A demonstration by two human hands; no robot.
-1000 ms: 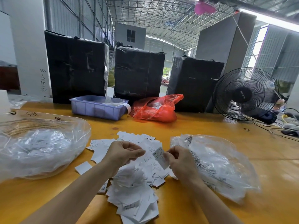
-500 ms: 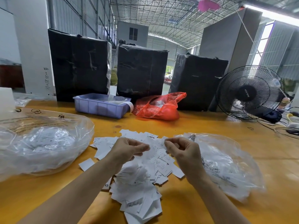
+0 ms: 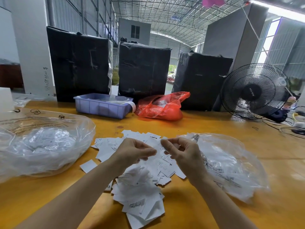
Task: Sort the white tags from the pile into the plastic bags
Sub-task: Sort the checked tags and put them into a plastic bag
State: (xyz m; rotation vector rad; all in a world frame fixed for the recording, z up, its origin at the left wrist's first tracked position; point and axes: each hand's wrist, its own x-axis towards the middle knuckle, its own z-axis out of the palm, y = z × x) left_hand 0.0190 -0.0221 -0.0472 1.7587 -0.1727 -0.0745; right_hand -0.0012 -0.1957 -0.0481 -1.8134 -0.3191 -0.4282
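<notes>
Both hands hover over the heap, fingers curled: the left hand (image 3: 133, 150) seems to hold nothing, while the right hand (image 3: 181, 152) may pinch a tag edge, though I cannot tell. Beneath them the pile of white tags (image 3: 142, 176) lies thick on the counter (image 3: 206, 210), so plenty remains. Further out, the left plastic bag (image 3: 44, 144) and right plastic bag (image 3: 231, 164) already hold tags.

Several tags in the pile of white tags (image 3: 140, 192) show a printed "S", 1 near the left edge "XS". Handwritten digits run down the white pillar (image 3: 33, 55), too faint to read surely. The fan's (image 3: 252, 91) hub badge is illegible.
</notes>
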